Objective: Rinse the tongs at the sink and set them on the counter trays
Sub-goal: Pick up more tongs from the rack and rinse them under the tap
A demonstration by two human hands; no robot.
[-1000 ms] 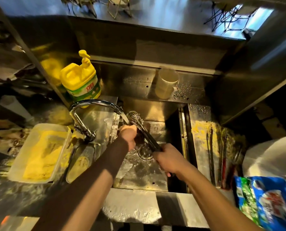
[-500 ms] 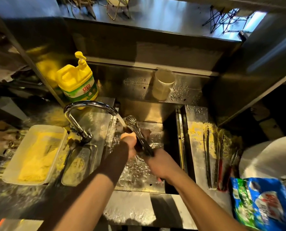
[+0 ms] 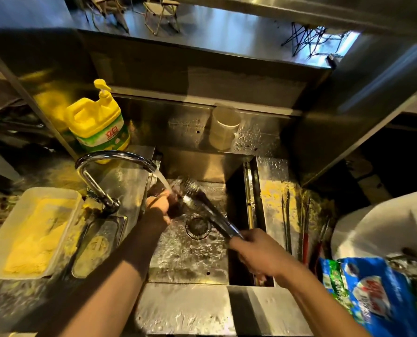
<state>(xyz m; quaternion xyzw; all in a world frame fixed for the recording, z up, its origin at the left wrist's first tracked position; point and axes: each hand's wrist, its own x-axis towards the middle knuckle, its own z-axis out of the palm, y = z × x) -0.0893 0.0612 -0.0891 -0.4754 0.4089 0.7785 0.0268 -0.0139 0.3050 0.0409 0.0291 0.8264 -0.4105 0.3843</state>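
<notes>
Head view: the metal tongs [image 3: 209, 210] slant over the sink [image 3: 192, 259], wet scalloped tips beside the tap [image 3: 115, 159] stream. The right hand [image 3: 256, 251] grips their handle; the left hand [image 3: 158, 206] curls round a dark scrubber [image 3: 175, 203] at the tips. A yellow soap jug [image 3: 98, 120] stands behind; more tongs [image 3: 297, 227] lie on the right drainboard.

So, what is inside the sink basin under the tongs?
The round drain and rippling water on the sink floor. The tongs and left hand cover some floor.
</notes>
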